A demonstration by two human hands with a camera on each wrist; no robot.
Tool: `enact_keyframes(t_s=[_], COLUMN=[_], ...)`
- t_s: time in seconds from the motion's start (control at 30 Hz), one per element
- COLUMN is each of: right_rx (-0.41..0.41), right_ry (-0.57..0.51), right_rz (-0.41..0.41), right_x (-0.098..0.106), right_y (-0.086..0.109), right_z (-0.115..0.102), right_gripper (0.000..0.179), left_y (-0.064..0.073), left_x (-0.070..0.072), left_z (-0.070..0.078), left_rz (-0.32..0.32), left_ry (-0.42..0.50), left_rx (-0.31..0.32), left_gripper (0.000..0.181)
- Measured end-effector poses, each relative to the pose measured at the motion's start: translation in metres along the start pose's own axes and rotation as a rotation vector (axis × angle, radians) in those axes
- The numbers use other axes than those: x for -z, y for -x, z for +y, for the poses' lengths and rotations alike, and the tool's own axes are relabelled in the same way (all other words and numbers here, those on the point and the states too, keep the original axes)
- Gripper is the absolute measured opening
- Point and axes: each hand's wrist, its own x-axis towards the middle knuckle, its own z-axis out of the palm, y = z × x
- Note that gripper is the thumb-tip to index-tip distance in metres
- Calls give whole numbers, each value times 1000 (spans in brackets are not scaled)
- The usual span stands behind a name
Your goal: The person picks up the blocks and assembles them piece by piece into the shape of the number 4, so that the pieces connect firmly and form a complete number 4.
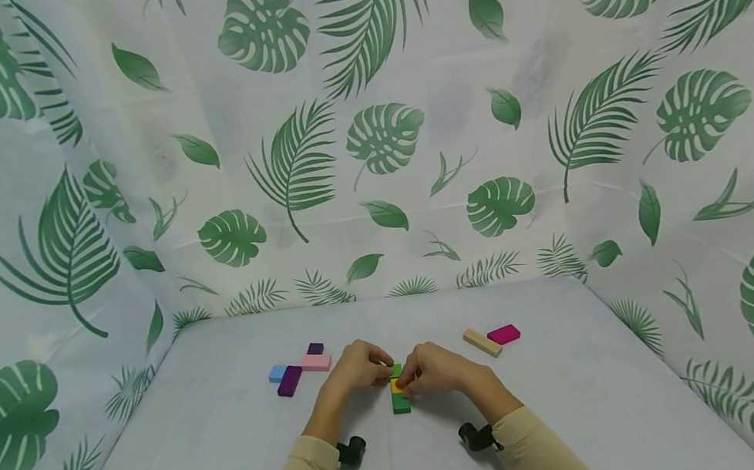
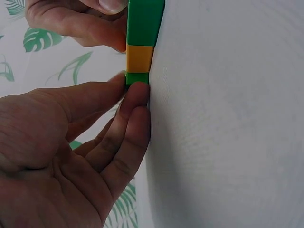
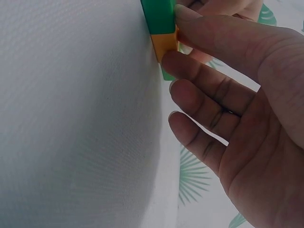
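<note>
Three small blocks stand end to end on the table in front of the person. In this row are a light green block (image 1: 396,371) at the far end, an orange block (image 2: 139,59) in the middle and a dark green block (image 1: 401,403) nearest. The left hand (image 1: 361,365) pinches the light green block between thumb and fingertips, covering most of it in the left wrist view. From the other side the right hand (image 1: 434,369) holds the orange block, index fingertip against its side and thumb at the dark green block's edge. Its other fingers are loosely curved beside the row.
Left of the hands lie a light blue block (image 1: 277,373), a purple block (image 1: 290,380), a pink block (image 1: 316,362) and a dark violet block (image 1: 315,347). To the right are a tan block (image 1: 482,342) and a magenta block (image 1: 503,334). Leaf-patterned cloth (image 1: 416,207) walls the table (image 1: 233,445).
</note>
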Motion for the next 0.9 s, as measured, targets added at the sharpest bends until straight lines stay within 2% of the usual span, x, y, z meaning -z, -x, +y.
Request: enact_keyframes(t_s=[0.37, 0.9], right_rx=[-1, -2], right_ry=[9, 1], right_rz=[4, 3], right_x=[0, 0], right_y=[1, 2], right_z=[0, -2], right_gripper=[12, 12], left_y=[-2, -2], left_x=[-4, -4], left_z=[0, 0], left_rz=[-10, -12], left_ry=[-11, -5], left_rx=[-29, -25], left_gripper=[13, 10])
